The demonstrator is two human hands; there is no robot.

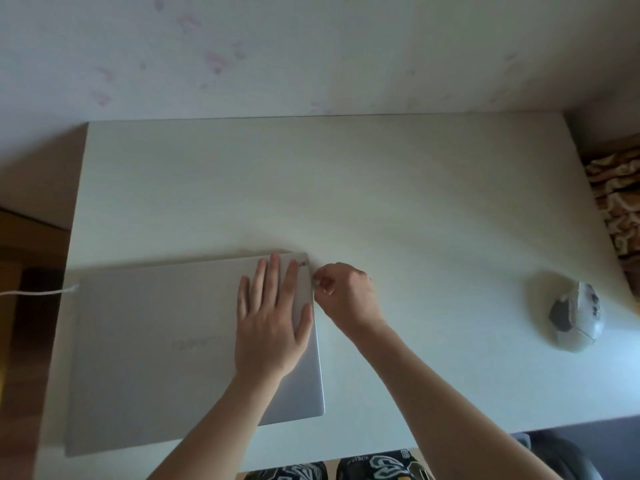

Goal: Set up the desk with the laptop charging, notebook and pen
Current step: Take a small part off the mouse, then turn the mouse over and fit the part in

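A closed silver laptop (156, 341) lies on the left part of the white desk (381, 202). My left hand (273, 320) rests flat on the lid near its right edge, fingers spread. My right hand (346, 292) is at the laptop's right side near the back corner, fingers pinched on a small plug-like object pressed against that edge. A white cable (38, 292) reaches the laptop's back left corner from off the desk. No notebook or pen is in view.
A grey and white computer mouse (576, 315) sits at the right of the desk. A pale wall runs behind the desk. A patterned brown fabric (616, 209) lies beyond the right edge. My patterned shorts show below the front edge.
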